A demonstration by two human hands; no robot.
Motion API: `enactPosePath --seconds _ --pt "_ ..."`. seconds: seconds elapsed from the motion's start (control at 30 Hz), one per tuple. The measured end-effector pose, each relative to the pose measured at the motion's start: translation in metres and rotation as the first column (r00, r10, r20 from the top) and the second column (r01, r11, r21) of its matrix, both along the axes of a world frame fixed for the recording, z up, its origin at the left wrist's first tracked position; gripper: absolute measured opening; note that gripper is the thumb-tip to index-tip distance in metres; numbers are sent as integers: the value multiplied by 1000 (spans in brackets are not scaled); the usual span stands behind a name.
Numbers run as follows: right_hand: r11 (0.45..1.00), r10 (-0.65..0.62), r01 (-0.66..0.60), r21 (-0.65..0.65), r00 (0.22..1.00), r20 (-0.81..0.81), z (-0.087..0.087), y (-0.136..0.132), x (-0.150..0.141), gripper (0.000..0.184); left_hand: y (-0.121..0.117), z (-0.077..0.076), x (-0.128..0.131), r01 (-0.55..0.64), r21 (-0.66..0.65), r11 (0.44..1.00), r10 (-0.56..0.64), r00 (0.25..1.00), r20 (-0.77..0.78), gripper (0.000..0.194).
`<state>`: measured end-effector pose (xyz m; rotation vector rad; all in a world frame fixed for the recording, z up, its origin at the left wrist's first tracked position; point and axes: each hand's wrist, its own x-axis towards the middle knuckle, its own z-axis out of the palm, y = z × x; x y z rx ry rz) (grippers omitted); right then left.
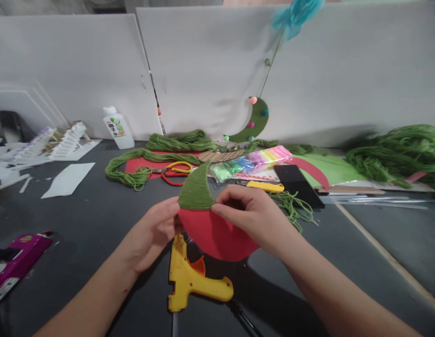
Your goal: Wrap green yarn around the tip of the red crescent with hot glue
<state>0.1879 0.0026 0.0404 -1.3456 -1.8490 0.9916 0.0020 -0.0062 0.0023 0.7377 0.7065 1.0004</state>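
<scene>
Left hand [156,229] clamping the red crescent [212,236], right hand [254,213] pinching it beside wound green yarn [195,191], glue gun [199,284] lying below

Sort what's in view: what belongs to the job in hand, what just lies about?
Likely part of the job:
red cutout, partly wrapped in green yarn, between the left hand and right hand
yellow glue gun
scissors

Seemingly just lying about:
white bottle
white sheet
purple object
</scene>
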Motion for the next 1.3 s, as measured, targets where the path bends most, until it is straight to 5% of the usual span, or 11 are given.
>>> enactPosePath --seconds 0.3,0.53,0.83,1.3 --pt "995 96 -97 31 995 37 -2 -3 -7 19 -9 -2 10 -135 -22 991 131 981 -141 20" --pt "995 97 -99 15 991 88 0 -4 -6 6 -11 -3 8 -155 0 988 151 967 -207 16" --pt "991 118 -121 53 992 52 0 -5 -8 14 -12 -1 9 -135 -2 991 132 971 -201 16" --pt "925 139 -218 -310 956 -257 -3 -1 -3 10 -13 3 8 -38 -88 995 31 996 -83 19"
